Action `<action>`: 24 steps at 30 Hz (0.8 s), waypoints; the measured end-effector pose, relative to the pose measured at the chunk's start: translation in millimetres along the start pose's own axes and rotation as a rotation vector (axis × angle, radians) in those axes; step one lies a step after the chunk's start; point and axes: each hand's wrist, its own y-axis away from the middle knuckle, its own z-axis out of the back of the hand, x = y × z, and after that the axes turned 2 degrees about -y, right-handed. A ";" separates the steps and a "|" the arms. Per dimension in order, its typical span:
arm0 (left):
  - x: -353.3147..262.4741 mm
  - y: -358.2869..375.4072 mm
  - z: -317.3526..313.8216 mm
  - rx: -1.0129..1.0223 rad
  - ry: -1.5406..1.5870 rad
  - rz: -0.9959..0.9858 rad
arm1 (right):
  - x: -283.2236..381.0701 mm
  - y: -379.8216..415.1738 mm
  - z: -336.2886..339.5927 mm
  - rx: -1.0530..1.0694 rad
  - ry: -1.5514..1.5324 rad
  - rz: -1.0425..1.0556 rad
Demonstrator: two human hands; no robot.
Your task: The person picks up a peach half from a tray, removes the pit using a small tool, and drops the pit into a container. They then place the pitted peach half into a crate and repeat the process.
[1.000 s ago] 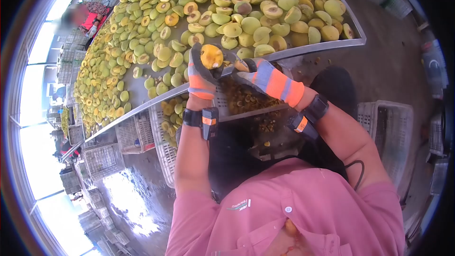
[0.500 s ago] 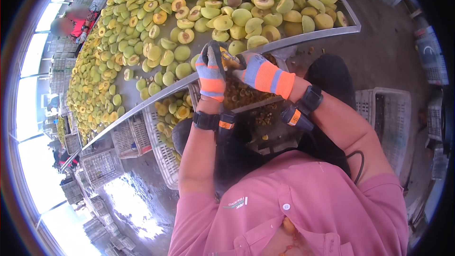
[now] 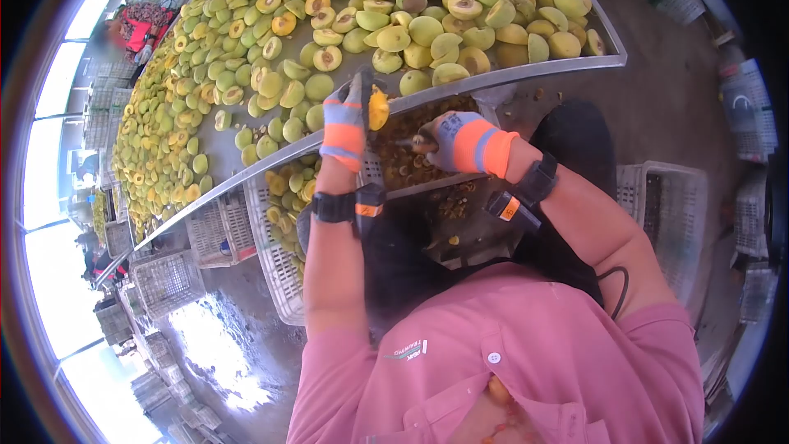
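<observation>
My left hand (image 3: 346,122), in a grey, orange and dark-palmed glove, is closed on a yellow peach half (image 3: 378,108) at the metal table's near edge. Its cut flesh faces right. To the right, my gloved right hand (image 3: 465,143) is wrapped round a short hand tool (image 3: 423,144) with a dark handle and a thin metal tip pointing left. The tip is apart from the peach half, and its exact shape is blurred. Below both hands sits a container of brown pits and scraps (image 3: 403,166). Many green-yellow peach halves (image 3: 425,30) lie on the table, some showing pits.
The table's raised metal rim (image 3: 526,72) runs between me and the fruit. A white crate (image 3: 283,279) of peach halves stands by my left knee, another crate (image 3: 678,197) at my right. More crates (image 3: 168,284) stand left. Another person (image 3: 144,29) sits across the table.
My hands have moved apart. The left hand shifted left with the peach half, now showing its yellow flesh; the right hand drew the tool away, slightly right and down.
</observation>
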 end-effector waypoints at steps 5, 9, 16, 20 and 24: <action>-46.0 51.8 75.6 -0.358 0.072 0.227 | 1.5 7.0 9.1 -0.166 -0.082 -0.024; 68.9 127.1 209.5 -0.655 -0.050 0.281 | 6.6 5.2 -4.1 0.027 -0.025 0.052; 131.9 228.5 251.0 -0.363 -1.363 0.881 | 12.7 7.7 -6.6 0.071 0.083 0.066; 50.0 144.0 205.8 -0.466 -1.166 0.388 | 19.2 0.5 -5.1 0.032 -0.017 0.013; -19.7 26.6 149.8 -0.282 -0.990 0.001 | 15.8 -3.4 -6.1 -0.132 -0.268 0.042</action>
